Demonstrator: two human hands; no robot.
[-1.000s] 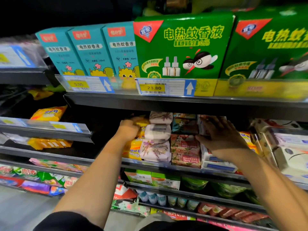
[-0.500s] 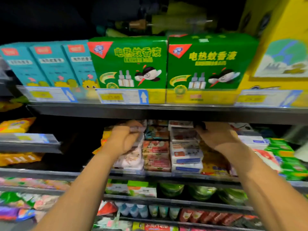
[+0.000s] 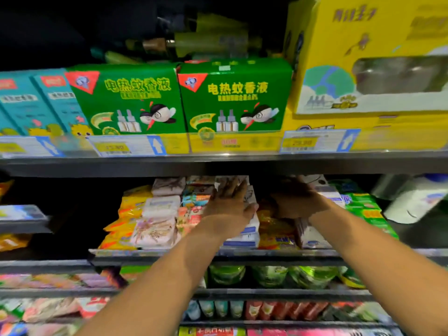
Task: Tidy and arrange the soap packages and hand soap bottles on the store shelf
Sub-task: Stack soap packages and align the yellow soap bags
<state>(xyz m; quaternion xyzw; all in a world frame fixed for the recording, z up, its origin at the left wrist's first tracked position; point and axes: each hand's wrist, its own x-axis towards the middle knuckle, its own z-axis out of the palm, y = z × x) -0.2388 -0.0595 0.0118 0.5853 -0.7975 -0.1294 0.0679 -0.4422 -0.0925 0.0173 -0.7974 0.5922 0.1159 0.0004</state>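
White-and-blue soap packages [image 3: 244,235] sit stacked at the shelf [image 3: 155,253] front edge. The left hand [image 3: 230,204], moved over from the floral stack [image 3: 155,229], presses them with straight fingers. The right hand [image 3: 298,202], shadowed, grip unclear, touches the next stack [image 3: 312,236]. Tidying advances rightward.

Above the left hand [image 3: 230,204], green boxes [image 3: 235,98] with yellow lettering and red triangles; above the right hand [image 3: 298,202], a yellow box [image 3: 363,44]. Between them, orange-yellow packs [image 3: 274,229]; left of both, pale packs [image 3: 155,231] printed with purple sprigs.
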